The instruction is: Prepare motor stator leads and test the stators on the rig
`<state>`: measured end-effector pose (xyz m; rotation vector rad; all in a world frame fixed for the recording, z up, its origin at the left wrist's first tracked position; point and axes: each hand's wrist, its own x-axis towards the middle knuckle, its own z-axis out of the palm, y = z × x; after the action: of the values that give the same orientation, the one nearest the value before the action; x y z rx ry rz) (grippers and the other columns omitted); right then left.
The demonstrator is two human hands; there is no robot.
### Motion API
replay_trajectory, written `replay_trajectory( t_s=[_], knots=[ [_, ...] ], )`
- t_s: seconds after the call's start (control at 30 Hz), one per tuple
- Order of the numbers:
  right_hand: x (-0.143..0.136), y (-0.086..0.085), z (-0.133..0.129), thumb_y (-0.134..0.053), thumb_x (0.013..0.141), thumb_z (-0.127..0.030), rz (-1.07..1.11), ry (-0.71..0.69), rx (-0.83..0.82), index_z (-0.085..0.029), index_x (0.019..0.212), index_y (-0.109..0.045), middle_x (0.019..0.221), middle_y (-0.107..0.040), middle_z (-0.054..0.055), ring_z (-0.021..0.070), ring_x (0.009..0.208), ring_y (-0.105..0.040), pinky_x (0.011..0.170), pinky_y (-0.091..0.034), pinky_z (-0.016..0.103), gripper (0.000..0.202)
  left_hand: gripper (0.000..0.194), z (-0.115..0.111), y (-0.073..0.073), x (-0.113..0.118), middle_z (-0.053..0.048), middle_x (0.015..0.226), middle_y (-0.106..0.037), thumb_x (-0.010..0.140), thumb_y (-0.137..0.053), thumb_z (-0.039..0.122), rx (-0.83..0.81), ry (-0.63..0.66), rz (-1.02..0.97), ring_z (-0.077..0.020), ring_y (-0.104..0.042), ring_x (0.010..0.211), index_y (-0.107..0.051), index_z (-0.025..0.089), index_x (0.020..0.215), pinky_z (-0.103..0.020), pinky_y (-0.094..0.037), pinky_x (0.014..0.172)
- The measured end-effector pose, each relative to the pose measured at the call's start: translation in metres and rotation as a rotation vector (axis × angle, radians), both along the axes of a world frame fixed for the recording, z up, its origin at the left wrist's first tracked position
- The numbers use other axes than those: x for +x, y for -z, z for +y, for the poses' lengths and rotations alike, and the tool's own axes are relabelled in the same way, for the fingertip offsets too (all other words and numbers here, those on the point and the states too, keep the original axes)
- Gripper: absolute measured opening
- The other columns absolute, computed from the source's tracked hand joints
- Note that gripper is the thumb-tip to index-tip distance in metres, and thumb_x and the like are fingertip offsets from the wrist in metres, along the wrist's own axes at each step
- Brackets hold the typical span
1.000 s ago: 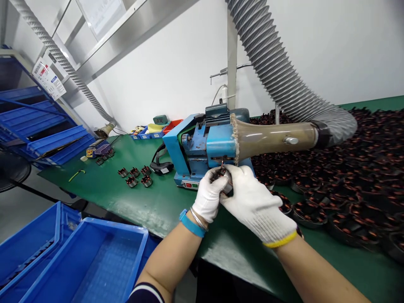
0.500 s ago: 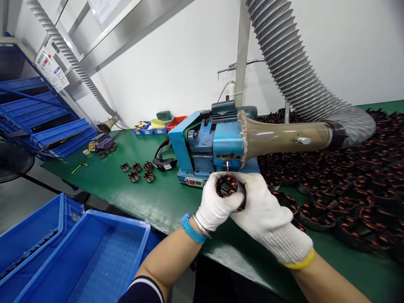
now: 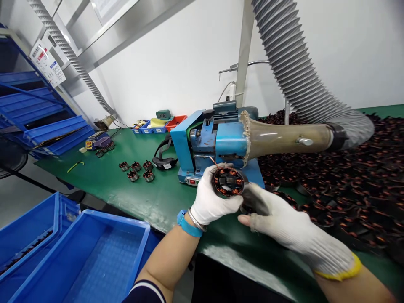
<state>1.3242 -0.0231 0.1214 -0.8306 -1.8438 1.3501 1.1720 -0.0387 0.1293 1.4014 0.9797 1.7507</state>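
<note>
My left hand (image 3: 210, 200), in a white glove, is closed around a motor stator (image 3: 229, 182). The stator is a dark ring with copper windings, its open face turned up towards me, and a copper wire end (image 3: 213, 161) sticks out at its upper left. Just right of it is my right hand (image 3: 274, 214), gloved, with thumb and fingers apart; a greyed patch shows on the inner side of its glove. Whether its fingertips touch the stator's side I cannot tell. Directly behind the stator stands a blue motor-driven machine (image 3: 232, 136).
A translucent duct (image 3: 284, 136) joins the machine to a grey hose (image 3: 303, 63). Many stators (image 3: 353, 189) cover the right of the green table (image 3: 110, 181); several more stators (image 3: 135, 166) stand left, by a black strapped object (image 3: 164, 162). A blue crate (image 3: 107, 252) is at lower left.
My right hand has opened off the stator and moved right. My left hand has kept hold; the stator has come back from the machine, and its wire end now points up-left.
</note>
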Motion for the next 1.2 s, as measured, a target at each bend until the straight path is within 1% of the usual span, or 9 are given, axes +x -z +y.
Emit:
replay_trajectory(
  t_s=[0.07,0.13,0.37,0.5,0.57,0.7,0.83,0.97,1.2],
  knots=[
    [-0.001,0.002,-0.003,-0.076,0.072,-0.050,0.130,-0.123,-0.191,-0.021,0.147,-0.040,0.138,-0.056,0.019,0.0343,0.121,-0.058,0.097,-0.053,0.047,0.088,0.066,0.000,0.000,0.003,-0.008,0.110,-0.070,0.052,-0.074,0.014,0.020,-0.151,0.069,-0.0251,-0.068,0.102,-0.053,0.019,0.114,-0.040,-0.056,0.095],
    [-0.001,0.001,-0.005,-0.077,0.072,-0.052,0.221,-0.069,-0.253,-0.023,0.148,-0.037,0.140,-0.054,0.019,0.0342,0.125,-0.056,0.097,-0.053,0.046,0.092,0.063,0.001,0.001,0.004,-0.006,0.106,-0.070,0.054,-0.075,0.016,0.038,-0.238,0.130,-0.0243,-0.069,0.099,-0.054,0.019,0.114,-0.040,-0.057,0.094],
    [0.007,-0.015,-0.005,-0.080,0.072,-0.049,0.481,0.085,-0.122,-0.032,0.135,-0.054,0.148,-0.049,0.007,0.0295,0.136,-0.047,0.106,-0.049,0.041,0.071,0.076,0.005,0.017,0.005,-0.007,0.112,-0.061,0.053,-0.084,0.026,0.142,-0.291,0.350,-0.0253,-0.065,0.104,-0.054,0.020,0.122,-0.041,-0.053,0.099],
    [-0.001,-0.009,-0.002,-0.080,0.069,-0.053,0.340,0.184,-0.217,-0.022,0.133,-0.057,0.129,-0.064,0.013,0.0312,0.114,-0.064,0.091,-0.058,0.042,0.075,0.067,0.005,0.024,0.009,-0.006,0.105,-0.059,0.051,-0.088,0.028,0.169,-0.349,0.316,-0.0231,-0.064,0.097,-0.053,0.020,0.107,-0.039,-0.055,0.092],
    [-0.010,-0.002,0.000,-0.079,0.069,-0.051,0.276,0.216,-0.217,-0.016,0.133,-0.058,0.118,-0.069,0.015,0.0310,0.104,-0.068,0.087,-0.060,0.043,0.076,0.069,0.006,0.026,0.010,-0.006,0.103,-0.061,0.048,-0.090,0.028,0.129,-0.339,0.254,-0.0225,-0.064,0.095,-0.051,0.020,0.105,-0.040,-0.055,0.091],
    [-0.027,0.010,0.009,-0.075,0.072,-0.041,0.285,0.378,-0.028,-0.017,0.124,-0.065,0.123,-0.067,0.011,0.0287,0.111,-0.065,0.097,-0.055,0.042,0.058,0.067,0.009,0.029,0.014,-0.007,0.107,-0.064,0.055,-0.087,0.021,-0.021,-0.184,0.085,-0.0219,-0.065,0.097,-0.049,0.021,0.110,-0.041,-0.054,0.094],
    [-0.035,0.015,0.025,-0.073,0.072,-0.037,0.401,0.347,-0.169,-0.019,0.119,-0.066,0.113,-0.071,0.009,0.0257,0.105,-0.068,0.097,-0.055,0.041,0.051,0.084,0.013,0.031,0.018,-0.012,0.128,-0.058,0.054,-0.086,0.014,-0.086,-0.028,0.007,-0.0262,-0.062,0.114,-0.044,0.022,0.127,-0.044,-0.050,0.102],
    [-0.043,0.014,0.036,-0.073,0.071,-0.039,0.524,0.266,-0.263,-0.021,0.112,-0.066,0.106,-0.073,0.006,0.0237,0.102,-0.069,0.099,-0.053,0.041,0.045,0.069,0.020,0.028,0.012,-0.012,0.125,-0.061,0.056,-0.084,0.013,-0.066,-0.086,0.026,-0.0285,-0.061,0.118,-0.054,0.020,0.118,-0.048,-0.047,0.106],
    [-0.059,0.010,0.043,-0.070,0.073,-0.041,0.646,0.239,-0.240,-0.023,0.111,-0.063,0.112,-0.071,0.005,0.0245,0.113,-0.064,0.107,-0.047,0.043,0.043,0.068,0.038,0.012,0.001,-0.011,0.114,-0.067,0.052,-0.090,0.020,-0.081,-0.093,-0.004,-0.0240,-0.067,0.104,-0.054,0.017,0.110,-0.041,-0.052,0.098]
  ],
)
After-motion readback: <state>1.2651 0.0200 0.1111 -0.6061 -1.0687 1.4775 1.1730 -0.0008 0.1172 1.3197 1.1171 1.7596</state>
